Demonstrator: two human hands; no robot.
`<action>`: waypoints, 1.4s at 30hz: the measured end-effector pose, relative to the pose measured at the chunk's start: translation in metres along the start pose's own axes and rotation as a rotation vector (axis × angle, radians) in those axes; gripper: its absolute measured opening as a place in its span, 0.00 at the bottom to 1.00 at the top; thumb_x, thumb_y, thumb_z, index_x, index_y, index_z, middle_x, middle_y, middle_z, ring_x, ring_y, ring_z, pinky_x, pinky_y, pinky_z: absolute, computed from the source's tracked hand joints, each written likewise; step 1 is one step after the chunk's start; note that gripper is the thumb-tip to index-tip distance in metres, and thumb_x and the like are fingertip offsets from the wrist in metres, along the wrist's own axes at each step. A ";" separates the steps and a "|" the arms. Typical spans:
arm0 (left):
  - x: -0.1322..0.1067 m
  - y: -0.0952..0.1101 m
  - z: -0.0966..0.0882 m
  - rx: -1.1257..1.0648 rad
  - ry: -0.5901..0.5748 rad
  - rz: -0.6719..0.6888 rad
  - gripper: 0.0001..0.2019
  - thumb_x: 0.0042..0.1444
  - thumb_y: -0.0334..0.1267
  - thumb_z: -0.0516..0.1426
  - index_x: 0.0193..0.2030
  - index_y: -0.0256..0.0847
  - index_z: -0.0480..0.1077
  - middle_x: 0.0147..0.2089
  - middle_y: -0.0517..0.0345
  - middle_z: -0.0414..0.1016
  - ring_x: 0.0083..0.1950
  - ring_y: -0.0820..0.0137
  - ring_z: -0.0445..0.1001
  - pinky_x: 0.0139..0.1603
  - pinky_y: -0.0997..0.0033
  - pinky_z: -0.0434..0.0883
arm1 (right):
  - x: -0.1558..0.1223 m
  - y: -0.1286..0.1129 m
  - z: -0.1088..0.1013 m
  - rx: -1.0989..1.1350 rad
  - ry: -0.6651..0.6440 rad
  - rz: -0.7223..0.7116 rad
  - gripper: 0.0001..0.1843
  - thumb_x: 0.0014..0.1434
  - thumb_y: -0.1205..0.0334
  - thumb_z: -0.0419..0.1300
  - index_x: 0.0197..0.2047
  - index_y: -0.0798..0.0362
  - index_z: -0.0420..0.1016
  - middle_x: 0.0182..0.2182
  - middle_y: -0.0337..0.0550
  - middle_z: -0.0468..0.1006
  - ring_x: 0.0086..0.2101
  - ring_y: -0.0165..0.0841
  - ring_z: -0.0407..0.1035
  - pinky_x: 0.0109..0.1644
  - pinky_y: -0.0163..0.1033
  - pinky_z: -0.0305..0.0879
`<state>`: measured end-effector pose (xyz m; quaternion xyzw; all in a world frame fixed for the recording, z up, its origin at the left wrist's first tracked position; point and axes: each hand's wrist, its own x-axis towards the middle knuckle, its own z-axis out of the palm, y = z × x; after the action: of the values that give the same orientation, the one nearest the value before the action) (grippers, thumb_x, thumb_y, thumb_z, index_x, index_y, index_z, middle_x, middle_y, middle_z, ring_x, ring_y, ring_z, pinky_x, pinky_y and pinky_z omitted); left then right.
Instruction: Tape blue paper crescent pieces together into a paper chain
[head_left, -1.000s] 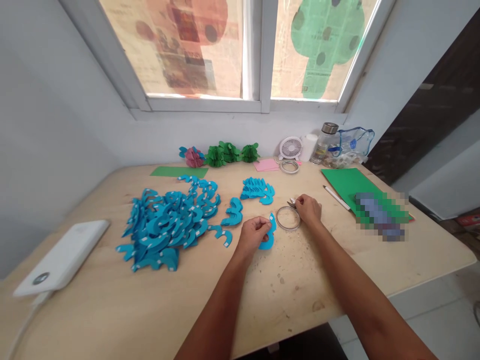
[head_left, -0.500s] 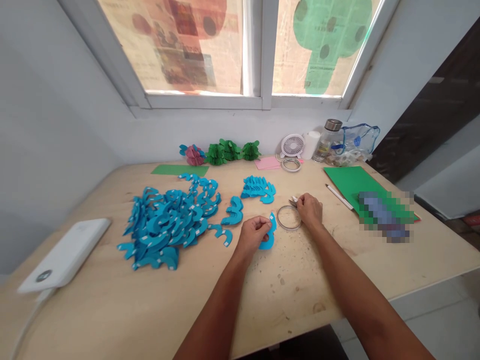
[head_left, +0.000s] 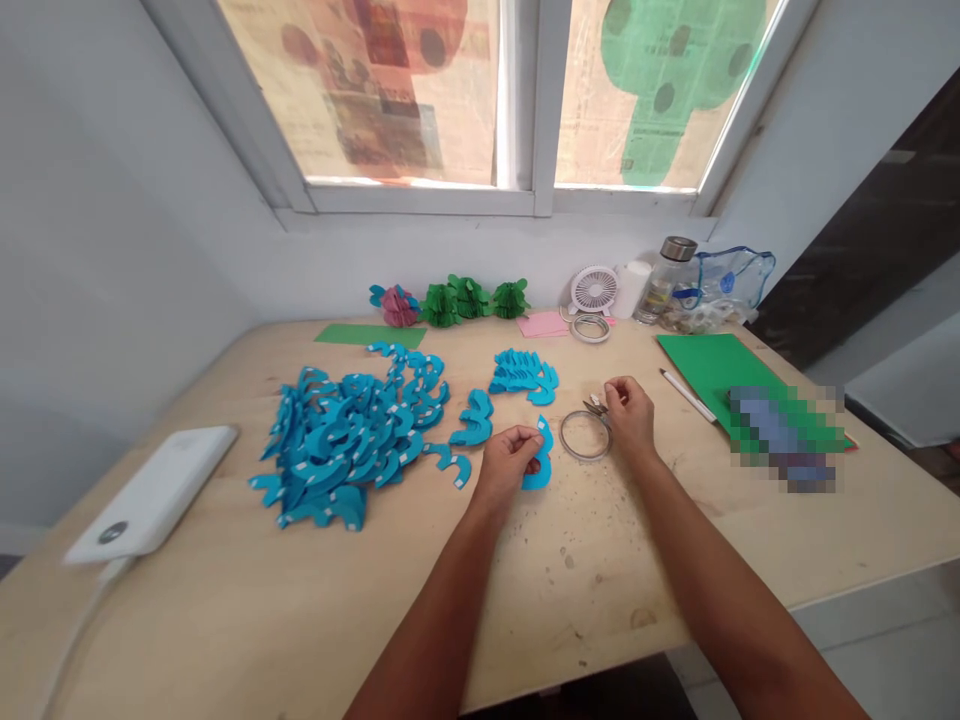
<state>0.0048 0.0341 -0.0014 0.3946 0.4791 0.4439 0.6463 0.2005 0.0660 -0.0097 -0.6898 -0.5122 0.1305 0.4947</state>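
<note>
The left hand [head_left: 510, 466] has its fingers pinched on a scalloped blue paper piece [head_left: 544, 466] just above or on the worktop [head_left: 300, 610], in front of the person; whether the paper touches the wood cannot be told. The right hand [head_left: 631, 412] is beside a thin ring [head_left: 563, 437] lying flat, its fingers drawn close together near a small metal tool [head_left: 592, 407]; whether they grip anything cannot be told. To the left of the left hand lie a few loose blue pieces [head_left: 472, 420] and, beyond them, a large heap of blue paper [head_left: 345, 430] with white patches. A smaller blue row [head_left: 517, 374] sits farther back, between the two hands. Right of the right hand, a white pencil [head_left: 688, 395] lies beside a green sheet [head_left: 697, 355].
</note>
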 end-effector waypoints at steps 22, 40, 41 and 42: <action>0.003 0.003 0.001 -0.128 0.146 0.116 0.10 0.40 0.41 0.61 0.26 0.35 0.72 0.19 0.63 0.68 0.21 0.78 0.64 0.24 0.78 0.60 | -0.026 -0.039 0.005 0.599 -0.933 -0.052 0.13 0.55 0.54 0.59 0.36 0.53 0.78 0.39 0.44 0.74 0.42 0.34 0.67 0.47 0.38 0.59; -0.001 0.001 0.002 -0.097 -0.015 -0.012 0.08 0.37 0.38 0.62 0.24 0.34 0.72 0.24 0.55 0.74 0.22 0.75 0.68 0.24 0.75 0.66 | -0.026 -0.041 0.005 0.606 -0.747 0.108 0.13 0.50 0.52 0.61 0.32 0.53 0.79 0.37 0.44 0.76 0.36 0.31 0.67 0.41 0.37 0.61; -0.001 0.001 0.002 -0.105 -0.004 -0.004 0.08 0.37 0.37 0.62 0.24 0.34 0.72 0.24 0.56 0.74 0.23 0.75 0.68 0.24 0.76 0.67 | -0.026 -0.041 0.005 0.599 -0.744 0.106 0.13 0.50 0.52 0.61 0.32 0.53 0.79 0.37 0.44 0.76 0.36 0.31 0.67 0.41 0.37 0.61; 0.000 0.001 0.002 -0.114 0.017 0.007 0.08 0.37 0.37 0.62 0.24 0.34 0.72 0.23 0.56 0.74 0.23 0.75 0.69 0.24 0.76 0.67 | -0.026 -0.042 0.004 0.591 -0.742 0.105 0.13 0.50 0.52 0.61 0.32 0.53 0.78 0.36 0.44 0.76 0.36 0.31 0.67 0.41 0.36 0.61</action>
<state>0.0062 0.0342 -0.0005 0.3552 0.4569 0.4762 0.6620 0.1620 0.0460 0.0141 -0.4513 -0.5596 0.5328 0.4464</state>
